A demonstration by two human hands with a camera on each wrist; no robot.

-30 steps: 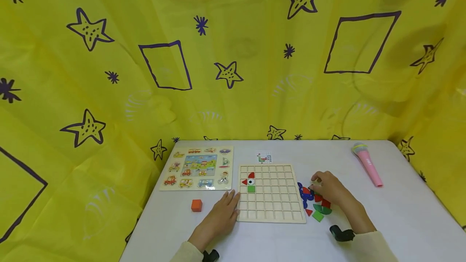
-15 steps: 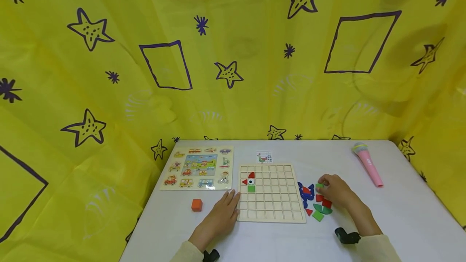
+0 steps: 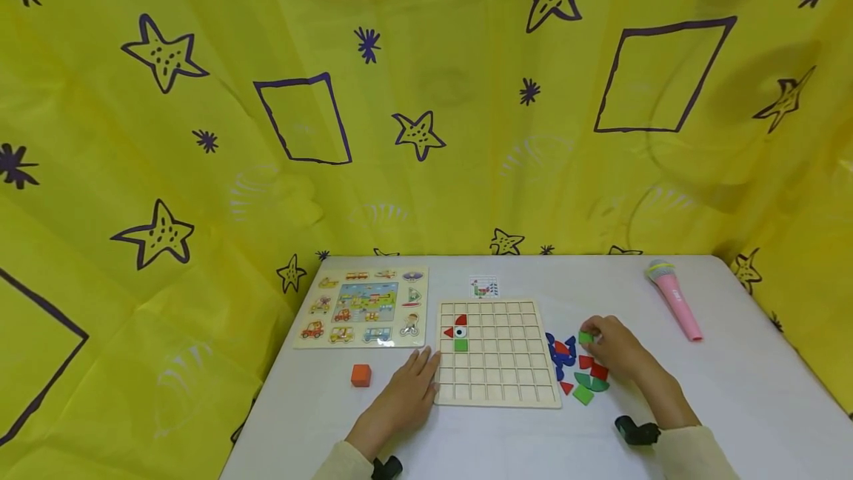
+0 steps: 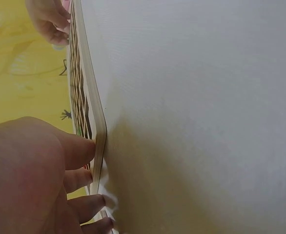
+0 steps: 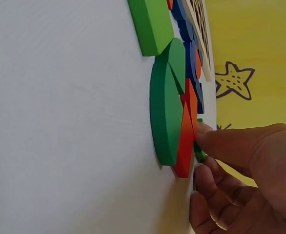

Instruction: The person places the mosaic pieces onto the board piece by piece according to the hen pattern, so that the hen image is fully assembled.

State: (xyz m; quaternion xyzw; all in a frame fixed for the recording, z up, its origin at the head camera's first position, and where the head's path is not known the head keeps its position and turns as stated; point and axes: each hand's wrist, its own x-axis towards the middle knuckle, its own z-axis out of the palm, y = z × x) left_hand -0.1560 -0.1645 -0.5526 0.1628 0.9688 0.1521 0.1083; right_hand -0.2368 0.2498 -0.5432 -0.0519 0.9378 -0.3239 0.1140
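A wooden grid board [image 3: 496, 375] lies flat on the table, with a red quarter-round piece [image 3: 461, 320], a red triangle [image 3: 449, 332], an eye tile [image 3: 460, 332] and a green square [image 3: 460, 346] in its upper left cells. My left hand [image 3: 408, 390] rests at the board's left edge; fingers and thumb touch the rim [image 4: 100, 131] in the left wrist view. Beyond the right edge, my right hand [image 3: 614, 347] pinches a small green block [image 3: 586, 337], partly hidden behind the thumb in the right wrist view. Near it lie loose blue pieces [image 3: 561, 355], red pieces [image 3: 599, 372] and green half-rounds [image 3: 591, 382].
A picture card [image 3: 483, 287] lies behind the board. A vehicle puzzle [image 3: 412, 298] is at the back left, with an orange cube [image 3: 360, 375] in front of it. The pink toy microphone [image 3: 676, 306] lies at the right. A yellow curtain [image 3: 426, 191] hangs behind the table.
My right hand has shifted slightly right, and the green block at its fingertips now shows more plainly, apart from the blue pieces. The left hand stays in place at the board.
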